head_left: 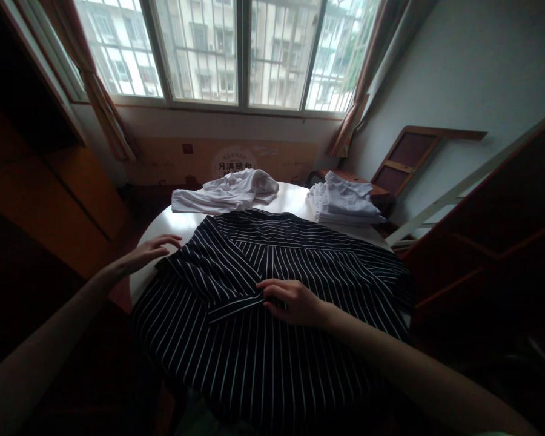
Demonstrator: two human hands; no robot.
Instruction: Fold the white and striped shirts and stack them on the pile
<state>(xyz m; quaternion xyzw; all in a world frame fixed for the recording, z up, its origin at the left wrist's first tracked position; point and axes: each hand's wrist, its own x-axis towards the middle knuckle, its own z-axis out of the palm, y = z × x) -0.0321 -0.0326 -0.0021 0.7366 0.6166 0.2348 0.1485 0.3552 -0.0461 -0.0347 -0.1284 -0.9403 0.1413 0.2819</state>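
A soft, dark, white-striped garment [272,315] drapes over the round white table's [163,227] near edge. The right hand [293,301] lies flat on its folded sleeve; the left hand [149,249], fingers spread, touches its left edge. Crumpled white clothes [229,191] lie at the far edge, with a folded white stack [343,203] at the far right.

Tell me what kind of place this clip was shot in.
Probably a room in a home: a barred window with curtains faces apartment blocks, and a round white table holds a striped garment and folded white clothes.

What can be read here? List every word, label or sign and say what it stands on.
"月满丽舍", roughly: on the round emblem of the cardboard panel under the window; the last characters are blurred.
Small red mark on the same panel: too small to read.
Striped garment: no text shows.
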